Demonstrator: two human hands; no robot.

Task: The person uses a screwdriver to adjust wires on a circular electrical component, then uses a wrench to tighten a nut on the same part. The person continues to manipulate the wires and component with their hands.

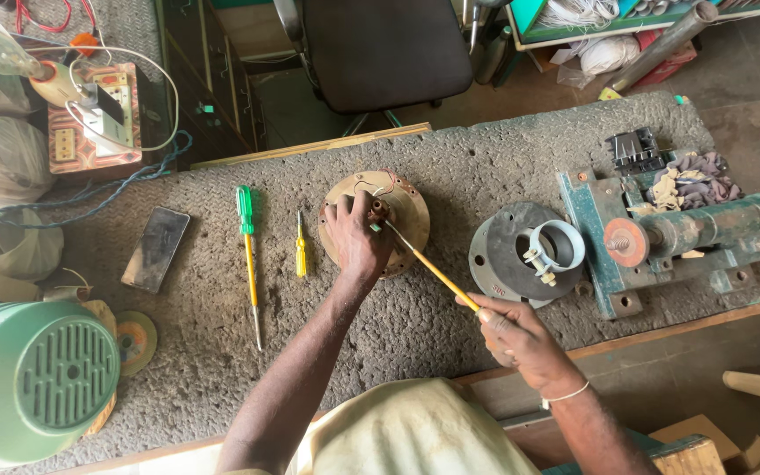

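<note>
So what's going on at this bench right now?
A person is bent over a rough grey workbench. The left hand presses on a round tan metal disc with small wires at its hub, and the right hand holds a yellow-handled screwdriver with its tip at that hub. A green-handled screwdriver, a small yellow tester and a phone lie to the left; a grey round plate lies to the right.

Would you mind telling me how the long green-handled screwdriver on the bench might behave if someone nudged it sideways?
The green-handled screwdriver lies flat on the rough bench mat, so it would probably drag rather than slide. Its shaft looks thin and straight, likely stiff. The handle seems rounded, so it may roll a little towards the small yellow screwdriver.
</note>
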